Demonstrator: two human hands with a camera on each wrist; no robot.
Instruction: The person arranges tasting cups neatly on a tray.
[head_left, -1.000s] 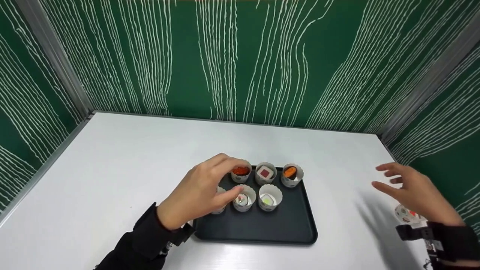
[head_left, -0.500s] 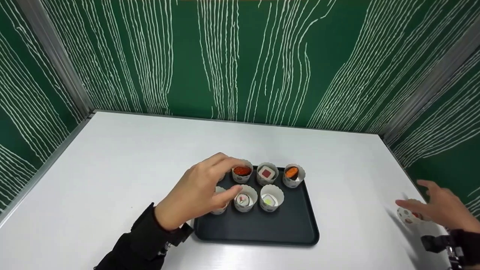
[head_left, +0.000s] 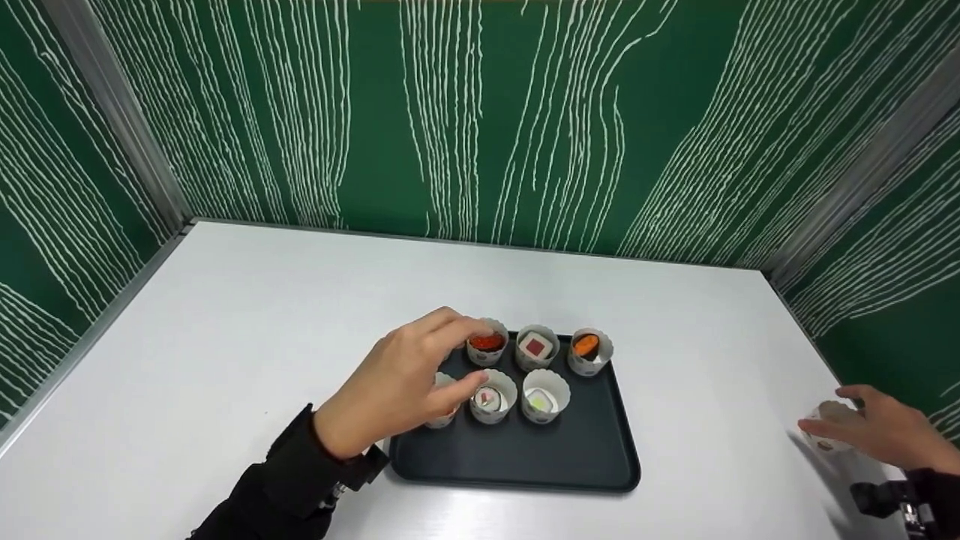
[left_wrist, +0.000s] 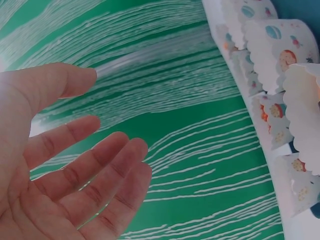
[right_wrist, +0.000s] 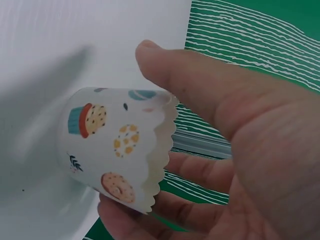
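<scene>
In the right wrist view, a printed paper cupcake cup with a scalloped rim stands between the thumb and fingers of my right hand. The thumb is straight and its tip lies apart from the cup's side; fingers reach behind the cup, and whether they touch it is unclear. My left hand hovers over the left part of a black tray, thumb and fingers apart, holding nothing. Several matching cups stand on the tray, including one with red roe-topped sushi and one with an orange-topped piece. The left hand partly hides others.
A white table carries everything, with green white-lined panels rising along its back and sides. The right-hand cup stands near the table's right edge, beside a panel. The tray's cups stand close together in two rows.
My right hand has moved right and down, and now surrounds the lone cup at the table's right side. The left hand stays nearly still over the tray.
</scene>
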